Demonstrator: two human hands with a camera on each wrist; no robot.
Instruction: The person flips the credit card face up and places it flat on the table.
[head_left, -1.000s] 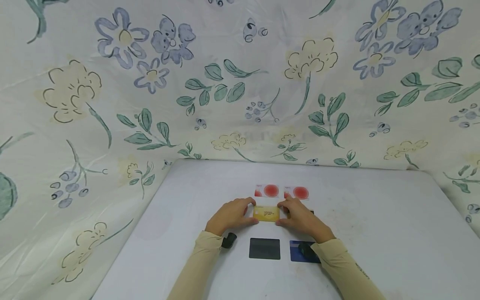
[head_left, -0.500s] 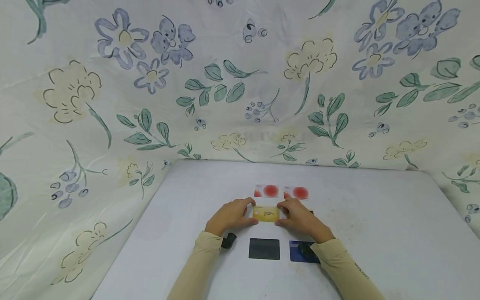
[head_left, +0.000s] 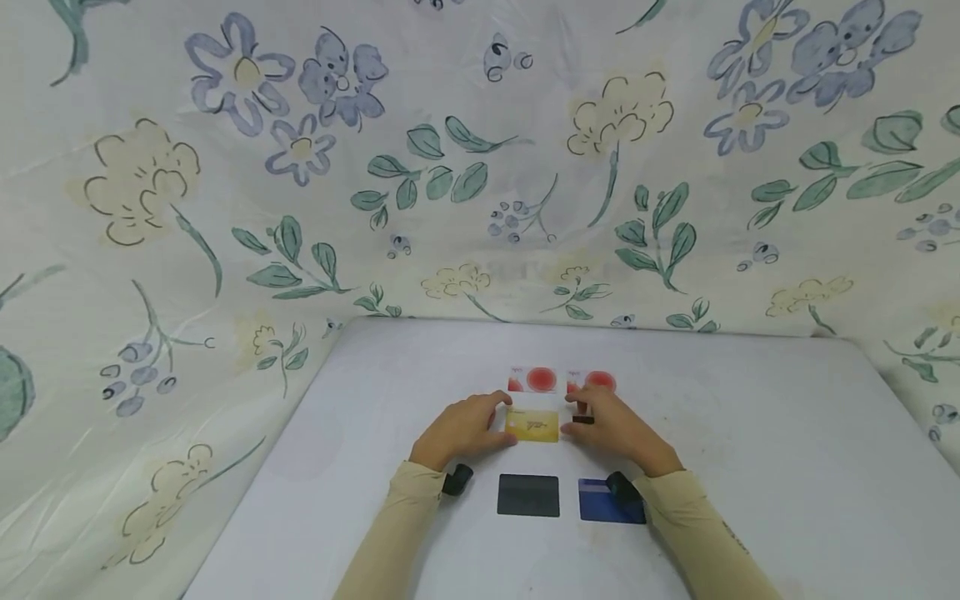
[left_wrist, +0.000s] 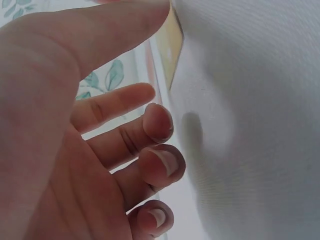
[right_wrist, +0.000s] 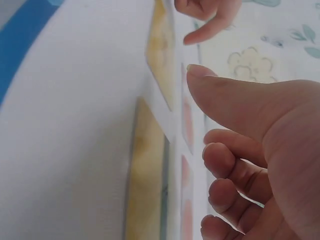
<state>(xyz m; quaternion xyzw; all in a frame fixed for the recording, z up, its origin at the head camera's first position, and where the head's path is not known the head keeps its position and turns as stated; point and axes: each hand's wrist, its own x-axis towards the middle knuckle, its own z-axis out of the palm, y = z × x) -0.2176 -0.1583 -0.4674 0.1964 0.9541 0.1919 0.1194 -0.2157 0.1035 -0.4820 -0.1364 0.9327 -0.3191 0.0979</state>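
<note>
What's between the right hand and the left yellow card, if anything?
Nothing visible: the head view shows only bare white tabletop between the right hand and the left yellow card. The right hand mostly covers the other yellow card there, but that isn't in the gap.

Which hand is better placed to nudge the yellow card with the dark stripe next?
Probably the right hand: it holds nothing and hides most of the striped yellow card in the head view, while the left hand touches the left side of the neighbouring yellow card.
</note>
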